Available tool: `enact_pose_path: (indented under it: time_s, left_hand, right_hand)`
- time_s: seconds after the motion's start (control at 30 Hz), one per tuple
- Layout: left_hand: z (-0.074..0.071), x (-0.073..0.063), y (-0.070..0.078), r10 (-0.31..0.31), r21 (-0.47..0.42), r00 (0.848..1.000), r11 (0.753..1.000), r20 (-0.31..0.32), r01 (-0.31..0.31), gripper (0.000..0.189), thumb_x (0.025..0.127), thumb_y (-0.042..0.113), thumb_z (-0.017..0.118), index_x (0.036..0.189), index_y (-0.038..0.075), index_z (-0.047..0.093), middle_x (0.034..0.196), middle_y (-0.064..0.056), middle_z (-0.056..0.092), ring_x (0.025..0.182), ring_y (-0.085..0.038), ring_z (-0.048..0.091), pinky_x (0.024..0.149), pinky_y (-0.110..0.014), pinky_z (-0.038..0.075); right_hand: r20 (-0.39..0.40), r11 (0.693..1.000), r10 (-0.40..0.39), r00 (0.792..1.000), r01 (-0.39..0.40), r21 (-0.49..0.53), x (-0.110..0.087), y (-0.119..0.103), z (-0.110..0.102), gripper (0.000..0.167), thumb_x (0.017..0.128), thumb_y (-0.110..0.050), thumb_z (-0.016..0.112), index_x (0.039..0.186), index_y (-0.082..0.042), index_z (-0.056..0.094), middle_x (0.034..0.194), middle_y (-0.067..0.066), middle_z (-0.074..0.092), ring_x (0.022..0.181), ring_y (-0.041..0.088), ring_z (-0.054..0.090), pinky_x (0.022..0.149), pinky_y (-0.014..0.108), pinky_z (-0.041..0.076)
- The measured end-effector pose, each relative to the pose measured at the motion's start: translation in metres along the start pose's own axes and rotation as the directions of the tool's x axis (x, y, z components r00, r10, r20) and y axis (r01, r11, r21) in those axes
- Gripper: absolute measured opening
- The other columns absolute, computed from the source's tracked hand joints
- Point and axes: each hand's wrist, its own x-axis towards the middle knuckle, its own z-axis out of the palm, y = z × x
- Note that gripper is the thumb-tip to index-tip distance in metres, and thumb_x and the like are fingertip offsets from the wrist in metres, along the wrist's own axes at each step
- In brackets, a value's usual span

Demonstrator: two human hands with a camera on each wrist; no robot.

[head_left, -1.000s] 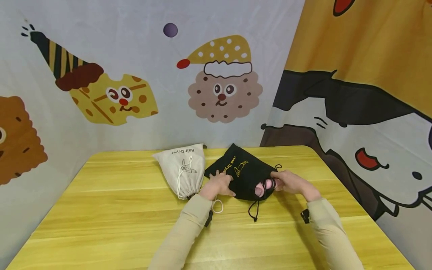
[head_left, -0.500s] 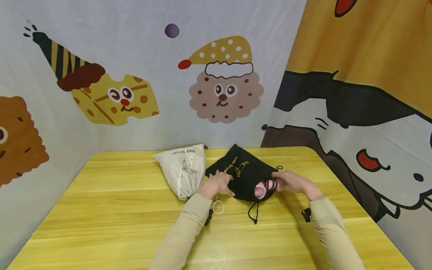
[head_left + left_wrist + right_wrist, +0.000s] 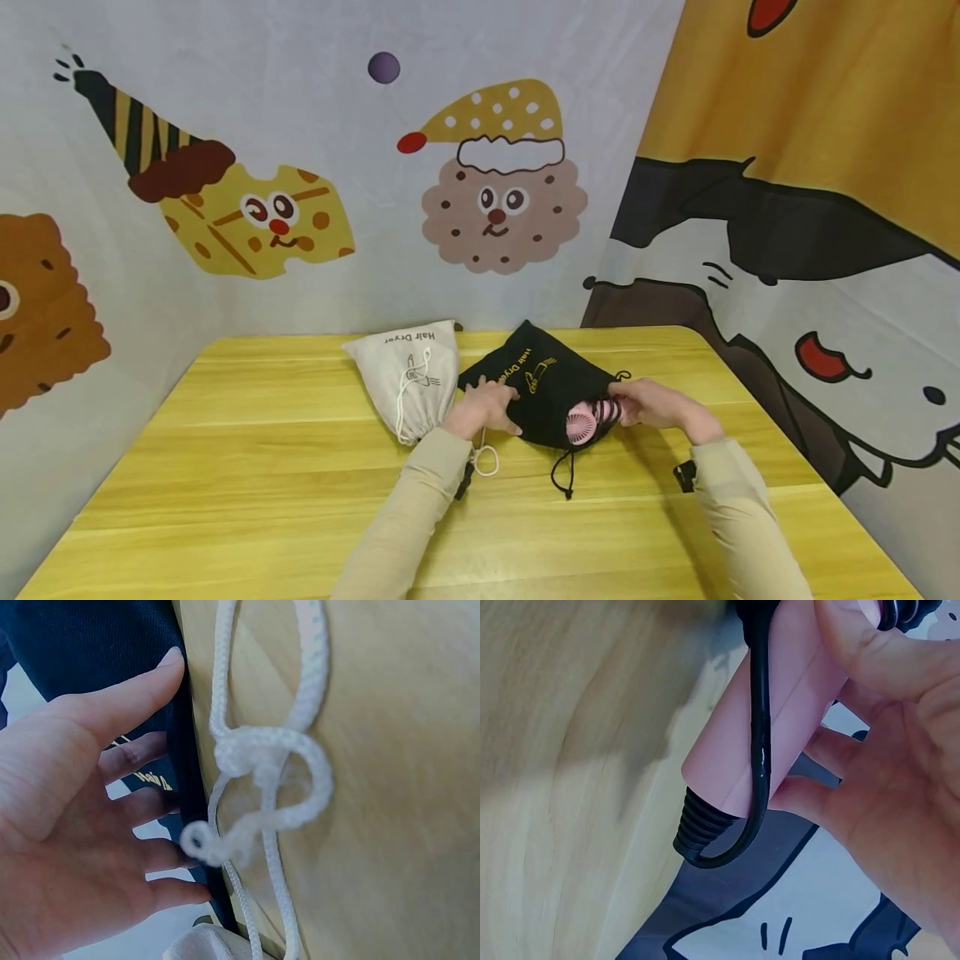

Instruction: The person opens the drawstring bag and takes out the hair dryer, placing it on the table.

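Note:
A black drawstring bag printed "Hair Dryer" lies on the table, its mouth towards the right front. Out of that mouth shows a pink hair dryer with a ribbed round end and black cord wound about it. My right hand grips its pink handle, thumb on one side and fingers on the other; a black cord loops past the handle's end. With fingers spread, my left hand rests on the bag's left part. In the left wrist view, that hand touches the black cloth.
Left of the black bag lies a beige drawstring bag, its white cord trailing near my left wrist. A black drawstring hangs from the black bag's mouth onto the wooden table. Cartoon-printed curtains stand behind.
The hair dryer has come slightly further out of the black bag, its round ribbed end now showing more fully. The right hand has shifted a little to the right; the left stays on the bag.

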Motion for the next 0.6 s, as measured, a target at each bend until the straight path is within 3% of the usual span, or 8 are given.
enact_pose_path:
  time_s: [0.23, 0.37, 0.5, 0.6]
  left_hand:
    - [-0.002, 0.001, -0.003, -0.006, -0.001, 1.0, 1.0, 0.018, 0.006, 0.064, 0.08, 0.045, 0.072, 0.137, 0.025, 0.05, 0.155, -0.01, 0.032, 0.143, -0.043, 0.022, 0.114, -0.058, 0.025]
    - [-0.002, 0.002, -0.004, -0.009, -0.01, 0.999, 1.0, 0.032, 0.009, 0.064, 0.081, 0.044, 0.071, 0.138, 0.025, 0.05, 0.156, -0.01, 0.03, 0.144, -0.043, 0.02, 0.115, -0.058, 0.023]
    - [-0.002, 0.003, -0.003, -0.011, -0.009, 1.0, 1.0, 0.025, 0.011, 0.063, 0.081, 0.043, 0.072, 0.137, 0.024, 0.05, 0.154, -0.011, 0.032, 0.143, -0.044, 0.021, 0.114, -0.058, 0.025]
    - [-0.001, 0.003, -0.001, -0.009, -0.001, 1.0, 1.0, 0.013, 0.009, 0.062, 0.081, 0.044, 0.071, 0.136, 0.024, 0.052, 0.153, -0.011, 0.035, 0.142, -0.044, 0.025, 0.113, -0.058, 0.028]
  right_hand:
    - [0.001, 0.999, -0.004, 1.0, 0.004, 0.035, -0.004, 0.001, -0.001, 0.027, 0.075, 0.006, 0.069, 0.088, -0.009, 0.051, 0.069, -0.007, 0.04, 0.064, 0.0, 0.036, 0.06, 0.019, 0.031]
    - [-0.022, 0.999, -0.029, 0.999, 0.03, 0.016, -0.01, 0.002, -0.003, 0.029, 0.072, 0.012, 0.063, 0.089, -0.01, 0.054, 0.07, -0.006, 0.044, 0.066, 0.0, 0.038, 0.061, 0.018, 0.033]
    - [-0.024, 1.0, -0.008, 1.0, 0.008, -0.013, -0.018, 0.003, -0.003, 0.035, 0.069, 0.016, 0.057, 0.091, -0.012, 0.057, 0.073, -0.007, 0.05, 0.068, 0.001, 0.041, 0.062, 0.019, 0.036]
    - [-0.029, 0.999, 0.01, 1.0, -0.011, -0.034, -0.023, 0.004, -0.002, 0.035, 0.069, 0.014, 0.06, 0.093, -0.012, 0.058, 0.075, -0.007, 0.053, 0.069, 0.0, 0.042, 0.062, 0.02, 0.039]
